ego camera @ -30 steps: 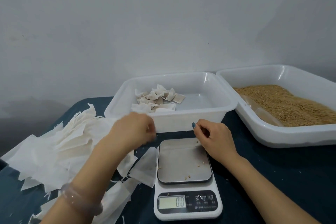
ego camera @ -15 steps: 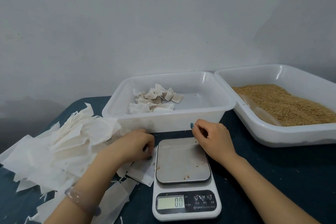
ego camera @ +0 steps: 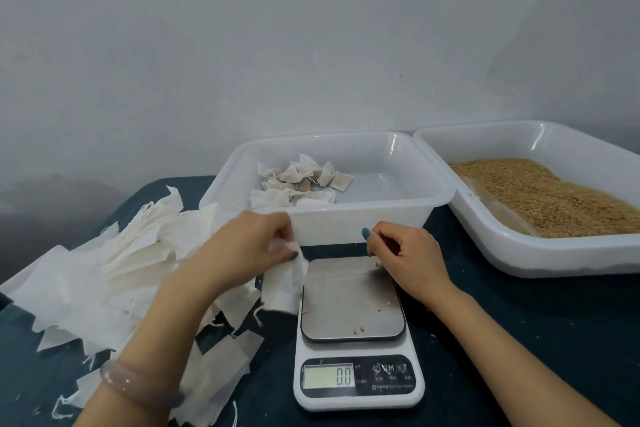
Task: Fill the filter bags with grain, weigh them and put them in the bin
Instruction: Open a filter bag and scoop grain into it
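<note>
My left hand (ego camera: 256,246) pinches an empty white filter bag (ego camera: 287,284) by its top, and the bag hangs beside the left edge of the scale (ego camera: 353,333). The scale's steel plate carries a few loose grains and its display reads 0.0. My right hand (ego camera: 405,256) hovers over the plate's far right corner with its fingers curled and nothing visible in them. A heap of empty filter bags (ego camera: 104,274) lies to the left. The white bin (ego camera: 349,218) behind the scale holds several filled bags (ego camera: 301,180). A second white tray (ego camera: 519,253) at right holds the grain (ego camera: 540,194).
Everything stands on a dark blue tabletop (ego camera: 519,340) against a plain grey wall. Loose empty bags (ego camera: 221,367) lie by my left forearm, just left of the scale. The two white containers sit edge to edge behind the scale.
My left hand came down to the heap, took one empty bag and lifted it toward the scale. My right hand has hardly moved.
</note>
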Demonstrator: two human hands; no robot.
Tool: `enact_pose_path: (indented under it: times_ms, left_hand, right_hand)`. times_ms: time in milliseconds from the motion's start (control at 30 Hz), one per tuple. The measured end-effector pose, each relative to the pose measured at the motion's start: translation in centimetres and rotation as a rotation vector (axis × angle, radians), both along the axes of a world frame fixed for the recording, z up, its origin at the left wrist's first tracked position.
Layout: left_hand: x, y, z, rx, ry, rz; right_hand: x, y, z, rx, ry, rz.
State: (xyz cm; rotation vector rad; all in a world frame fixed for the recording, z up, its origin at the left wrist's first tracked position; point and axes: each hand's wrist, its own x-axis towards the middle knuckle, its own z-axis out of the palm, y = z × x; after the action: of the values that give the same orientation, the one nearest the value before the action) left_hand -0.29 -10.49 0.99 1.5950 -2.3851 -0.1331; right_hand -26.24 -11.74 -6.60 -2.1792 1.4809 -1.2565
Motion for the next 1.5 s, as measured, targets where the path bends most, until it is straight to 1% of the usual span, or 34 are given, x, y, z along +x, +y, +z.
enact_pose_path:
  times_ms: [100, 233, 333, 467, 567, 633, 767, 867, 967, 1033, 1133, 1167, 1233, 1400, 1500]
  left_hand:
    - [-1.3, -0.1, 1.3, -0.087, 0.268, -0.040]
    - [-4.1, -0.8, 0.1, -0.079, 0.596, 0.071]
    - [-5.4, -0.7, -1.6, -0.116, 0.712, 0.193]
    - [-6.3, 0.0, -3.1, -0.127, 0.898, 0.257]
    - [-6.3, 0.4, -3.6, -0.168, 0.903, 0.268]
    - [-6.3, 0.5, -3.8, -0.157, 0.891, 0.273]
    - [-6.3, 0.9, -3.6, -0.101, 0.954, 0.229]
    - [-6.1, 1.1, -3.4, -0.053, 0.938, 0.170]
    - [-6.0, 1.2, -3.3, -0.043, 0.917, 0.078]
    - [-5.8, 1.4, -3.2, 0.001, 0.901, -0.039]
    - [-5.5, 1.5, -3.0, 0.103, 0.743, -0.246]
    - [-5.5, 1.5, -3.0, 0.130, 0.720, -0.294]
    - [-5.5, 1.4, -3.0, 0.154, 0.753, -0.316]
    - [-5.2, 1.0, -3.1, 0.177, 0.920, -0.250]
    - [-5.4, 0.9, -3.4, 0.176, 0.979, -0.207]
  right_hand:
    - [0.2, 0.0, 0.3, -0.005, -0.035, 0.024]
    - [0.2, 0.0, 0.2, 0.019, -0.084, 0.060]
    - [0.4, 0.1, 0.4, 0.163, -0.188, 0.087]
    - [0.5, -0.2, 0.8, 0.342, -0.372, 0.270]
    - [0.5, -0.2, 1.1, 0.402, -0.545, 0.351]
    - [0.2, -0.2, 1.0, 0.410, -0.596, 0.359]
    - [-0.2, -0.2, 1.4, 0.430, -0.586, 0.340]
    - [0.0, -0.2, 1.5, 0.416, -0.589, 0.327]
    - [0.0, -0.2, 1.7, 0.411, -0.617, 0.300]
    - [-0.1, -0.1, 1.9, 0.412, -0.615, 0.293]
    - [0.0, 0.2, 2.0, 0.418, -0.592, 0.332]
    - [0.1, 0.2, 2.1, 0.407, -0.595, 0.343]
    - [0.2, 0.3, 2.3, 0.362, -0.602, 0.344]
    - [0.3, 0.5, 2.7, 0.189, -0.578, 0.259]
    - [0.4, 0.6, 3.0, 0.145, -0.564, 0.229]
